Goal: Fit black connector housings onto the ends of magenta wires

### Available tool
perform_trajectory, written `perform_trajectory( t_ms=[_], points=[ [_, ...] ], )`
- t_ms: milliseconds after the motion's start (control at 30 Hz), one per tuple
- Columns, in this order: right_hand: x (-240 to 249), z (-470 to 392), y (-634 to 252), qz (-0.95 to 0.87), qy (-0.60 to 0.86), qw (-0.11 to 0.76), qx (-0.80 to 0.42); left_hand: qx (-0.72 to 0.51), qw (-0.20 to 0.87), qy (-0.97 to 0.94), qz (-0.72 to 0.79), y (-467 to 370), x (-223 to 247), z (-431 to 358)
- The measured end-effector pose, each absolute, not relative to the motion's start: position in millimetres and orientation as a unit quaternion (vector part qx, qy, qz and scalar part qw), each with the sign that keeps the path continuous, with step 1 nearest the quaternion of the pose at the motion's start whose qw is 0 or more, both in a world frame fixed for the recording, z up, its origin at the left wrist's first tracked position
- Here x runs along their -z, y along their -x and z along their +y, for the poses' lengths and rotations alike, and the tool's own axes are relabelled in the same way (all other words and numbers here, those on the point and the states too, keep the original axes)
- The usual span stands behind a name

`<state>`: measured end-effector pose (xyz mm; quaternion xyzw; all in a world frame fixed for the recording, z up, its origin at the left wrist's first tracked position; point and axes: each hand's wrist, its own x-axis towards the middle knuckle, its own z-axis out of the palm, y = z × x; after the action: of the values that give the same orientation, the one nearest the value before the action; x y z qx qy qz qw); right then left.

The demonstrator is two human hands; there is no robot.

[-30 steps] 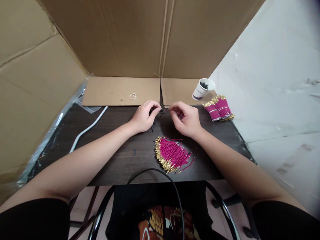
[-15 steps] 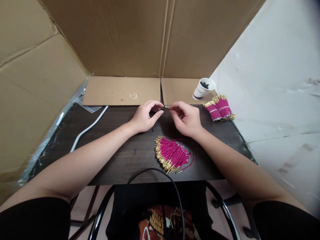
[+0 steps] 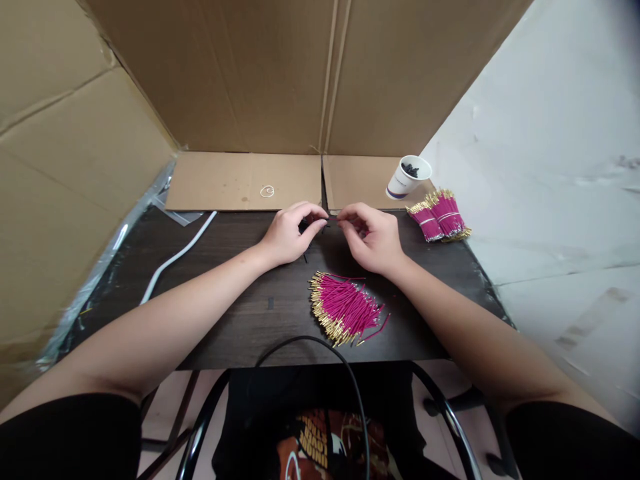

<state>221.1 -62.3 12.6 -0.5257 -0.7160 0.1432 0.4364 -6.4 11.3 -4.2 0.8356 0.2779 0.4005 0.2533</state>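
My left hand [image 3: 294, 233] is closed in a pinch over the dark table, with small black pieces at its fingertips and thin black ends [image 3: 307, 257] showing below the palm. Facing it, my right hand [image 3: 373, 239] pinches a short magenta wire [image 3: 333, 219]. That wire spans the narrow gap between the two sets of fingertips. Whether its end sits inside a black piece is too small to tell. Nearer to me lies a loose fanned pile of magenta wires [image 3: 346, 307], gold tips to the left and silvery tips to the right.
A paper cup [image 3: 403, 183] of small black pieces stands on a cardboard flap at the back right. Beside it lie tied bundles of magenta wires [image 3: 444, 217]. A white cable [image 3: 180, 257] crosses the table's left side. A black cable [image 3: 345, 363] loops over the front edge.
Both hands have stayed almost in place. Magenta now shows in the gap between the fingertips, where a dark piece showed before.
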Motion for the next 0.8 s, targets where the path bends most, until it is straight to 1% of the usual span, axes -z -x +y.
perform_trajectory(
  t_ms=[800],
  points=[
    [-15.4, -61.7, -221.7, -0.713, 0.524, 0.445, -0.139, -0.41, 0.256, -0.832, 0.272, 5.5, 5.2, 12.3]
  ],
)
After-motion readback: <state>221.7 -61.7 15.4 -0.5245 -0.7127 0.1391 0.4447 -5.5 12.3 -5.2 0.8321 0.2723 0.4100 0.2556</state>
